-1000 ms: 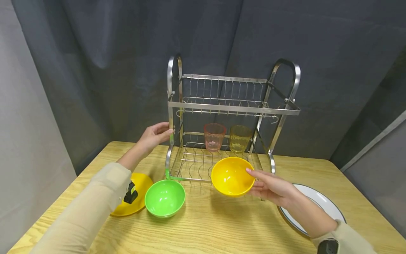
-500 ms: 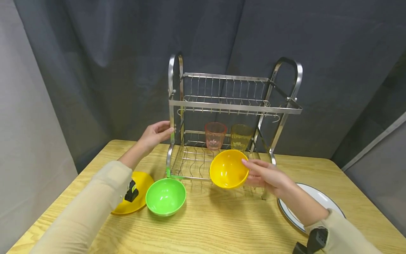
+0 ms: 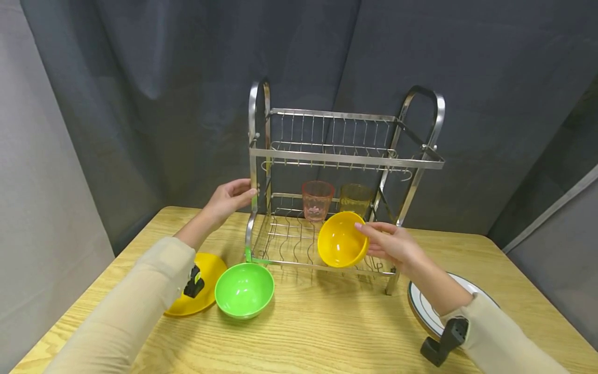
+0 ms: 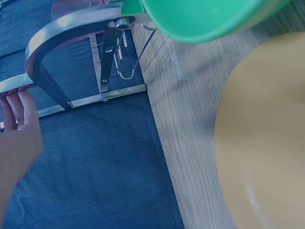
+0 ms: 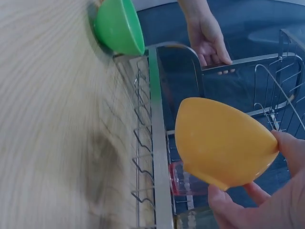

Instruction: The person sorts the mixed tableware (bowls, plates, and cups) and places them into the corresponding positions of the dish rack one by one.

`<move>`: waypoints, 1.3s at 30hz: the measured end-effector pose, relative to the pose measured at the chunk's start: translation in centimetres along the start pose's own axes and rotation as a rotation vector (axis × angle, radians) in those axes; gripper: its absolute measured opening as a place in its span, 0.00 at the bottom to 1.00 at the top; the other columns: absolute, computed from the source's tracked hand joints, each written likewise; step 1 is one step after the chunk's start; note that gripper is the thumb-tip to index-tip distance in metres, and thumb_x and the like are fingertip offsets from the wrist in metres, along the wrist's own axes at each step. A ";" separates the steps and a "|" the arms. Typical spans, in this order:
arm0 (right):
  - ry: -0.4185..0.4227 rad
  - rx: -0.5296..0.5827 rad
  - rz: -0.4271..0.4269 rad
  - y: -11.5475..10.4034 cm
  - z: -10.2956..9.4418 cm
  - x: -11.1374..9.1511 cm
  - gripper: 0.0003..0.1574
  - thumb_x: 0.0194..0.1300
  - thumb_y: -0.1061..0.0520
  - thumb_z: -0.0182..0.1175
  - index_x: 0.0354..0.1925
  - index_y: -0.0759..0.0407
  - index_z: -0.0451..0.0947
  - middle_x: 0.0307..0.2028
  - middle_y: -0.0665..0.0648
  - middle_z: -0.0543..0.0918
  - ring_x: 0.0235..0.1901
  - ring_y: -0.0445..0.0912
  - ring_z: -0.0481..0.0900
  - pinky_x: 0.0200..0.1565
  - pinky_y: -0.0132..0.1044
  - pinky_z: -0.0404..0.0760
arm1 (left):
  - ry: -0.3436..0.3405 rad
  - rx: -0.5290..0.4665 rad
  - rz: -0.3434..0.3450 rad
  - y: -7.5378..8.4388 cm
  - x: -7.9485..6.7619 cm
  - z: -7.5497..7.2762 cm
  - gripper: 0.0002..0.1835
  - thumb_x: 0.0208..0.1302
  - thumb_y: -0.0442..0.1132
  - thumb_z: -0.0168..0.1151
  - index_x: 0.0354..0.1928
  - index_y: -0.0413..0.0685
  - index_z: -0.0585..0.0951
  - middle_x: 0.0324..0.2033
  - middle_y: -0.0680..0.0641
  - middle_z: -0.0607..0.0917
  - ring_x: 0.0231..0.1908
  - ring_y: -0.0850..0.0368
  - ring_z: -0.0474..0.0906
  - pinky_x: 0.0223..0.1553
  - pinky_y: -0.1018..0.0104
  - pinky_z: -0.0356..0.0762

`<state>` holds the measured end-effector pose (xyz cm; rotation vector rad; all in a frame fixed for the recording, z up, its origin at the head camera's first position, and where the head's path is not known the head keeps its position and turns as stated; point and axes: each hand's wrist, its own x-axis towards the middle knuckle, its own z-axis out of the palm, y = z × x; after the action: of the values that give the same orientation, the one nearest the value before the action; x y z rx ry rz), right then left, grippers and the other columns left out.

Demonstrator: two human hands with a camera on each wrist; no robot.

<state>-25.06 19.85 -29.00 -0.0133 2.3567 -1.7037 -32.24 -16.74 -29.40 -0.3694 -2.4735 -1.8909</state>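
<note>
In the head view my right hand [image 3: 394, 244] pinches a yellow bowl [image 3: 341, 241] by its right rim, thumb inside and fingers behind. The bowl is tilted, its opening toward me, in front of the lower tier of a metal dish rack [image 3: 347, 157]. My left hand [image 3: 229, 200] holds the rack's left post, fingers behind it and thumb in front, as the right wrist view also shows. A pink cup [image 3: 317, 201] and a yellow cup [image 3: 354, 196] stand on the lower tier, the yellow one partly hidden by the bowl. A green bowl [image 3: 244, 291] sits before the rack's left foot.
A yellow plate [image 3: 205, 291] lies left of the green bowl, partly under my left forearm. At the right a white plate [image 3: 467, 285] with a dark rim lies partly behind my right forearm. Dark curtain [image 3: 187, 104] hangs behind the wooden table [image 3: 317, 337].
My right hand has carried the yellow bowl up and toward the rack, tilting it more. The left hand stays on the post.
</note>
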 end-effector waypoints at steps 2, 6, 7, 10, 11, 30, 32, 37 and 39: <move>0.040 -0.038 -0.010 -0.1 0.0 0.2 0.47 0.63 0.38 0.61 0.68 0.66 0.61 0.63 0.72 0.70 0.43 0.41 0.85 0.49 0.35 0.86 | 0.001 -0.001 -0.004 0.0 0.0 0.0 0.31 0.70 0.42 0.55 0.70 0.40 0.61 0.66 0.36 0.69 0.66 0.41 0.67 0.69 0.52 0.69; 0.124 -0.157 -0.018 -0.3 0.1 0.5 0.48 0.59 0.35 0.63 0.66 0.62 0.66 0.63 0.73 0.70 0.42 0.42 0.86 0.53 0.40 0.85 | 0.004 -0.002 -0.012 0.0 0.0 0.1 0.30 0.70 0.42 0.55 0.70 0.40 0.62 0.66 0.37 0.69 0.66 0.42 0.67 0.69 0.53 0.69; 0.138 -0.190 -0.019 -0.3 0.1 0.6 0.48 0.58 0.34 0.63 0.66 0.61 0.67 0.63 0.73 0.71 0.42 0.43 0.86 0.53 0.41 0.85 | 0.005 -0.002 -0.012 0.0 0.0 0.1 0.30 0.70 0.42 0.55 0.70 0.40 0.62 0.66 0.37 0.69 0.66 0.42 0.67 0.69 0.53 0.69; 0.174 -0.269 -0.046 -0.3 0.1 0.7 0.48 0.57 0.32 0.63 0.64 0.60 0.69 0.60 0.73 0.74 0.41 0.47 0.87 0.53 0.44 0.85 | 0.008 0.002 -0.012 0.0 0.0 0.1 0.30 0.70 0.42 0.56 0.70 0.41 0.62 0.66 0.37 0.70 0.66 0.42 0.68 0.68 0.52 0.69; 0.187 -0.296 -0.059 -0.2 0.1 0.8 0.47 0.56 0.32 0.64 0.63 0.60 0.70 0.59 0.72 0.76 0.42 0.49 0.87 0.51 0.44 0.86 | 0.009 0.002 -0.012 0.0 0.0 0.1 0.30 0.70 0.42 0.56 0.70 0.41 0.62 0.66 0.37 0.70 0.66 0.42 0.67 0.68 0.52 0.69; 0.388 -0.685 -0.266 0.1 0.2 1.3 0.42 0.54 0.35 0.67 0.54 0.66 0.76 0.41 0.72 0.85 0.29 0.52 0.86 0.23 0.33 0.84 | 0.003 0.016 0.004 -0.1 0.0 0.1 0.31 0.70 0.43 0.56 0.70 0.41 0.62 0.66 0.37 0.69 0.67 0.42 0.67 0.68 0.52 0.69; 0.393 -0.709 -0.266 0.2 0.2 1.5 0.42 0.54 0.36 0.67 0.54 0.67 0.76 0.41 0.72 0.85 0.28 0.52 0.86 0.23 0.33 0.84 | 0.003 0.015 0.008 -0.1 0.0 0.1 0.31 0.70 0.43 0.56 0.70 0.40 0.61 0.66 0.37 0.69 0.67 0.41 0.67 0.68 0.52 0.69; 0.395 -0.804 -0.226 0.3 0.4 1.8 0.45 0.54 0.34 0.66 0.55 0.68 0.75 0.32 0.69 0.85 0.23 0.48 0.81 0.20 0.31 0.80 | 0.006 0.010 0.008 -0.2 0.0 0.1 0.30 0.70 0.42 0.55 0.70 0.40 0.62 0.66 0.36 0.69 0.67 0.41 0.67 0.69 0.52 0.69; 0.397 -0.838 -0.213 0.2 0.5 1.9 0.46 0.55 0.33 0.65 0.55 0.69 0.75 0.30 0.67 0.84 0.21 0.47 0.79 0.19 0.31 0.78 | 0.005 0.014 0.008 -0.2 0.0 0.1 0.30 0.70 0.42 0.55 0.70 0.40 0.62 0.65 0.36 0.70 0.67 0.41 0.67 0.69 0.52 0.68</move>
<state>-26.80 19.14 -29.68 -0.0749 3.2922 -0.6958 -32.25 -16.65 -29.60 -0.3731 -2.4768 -1.8684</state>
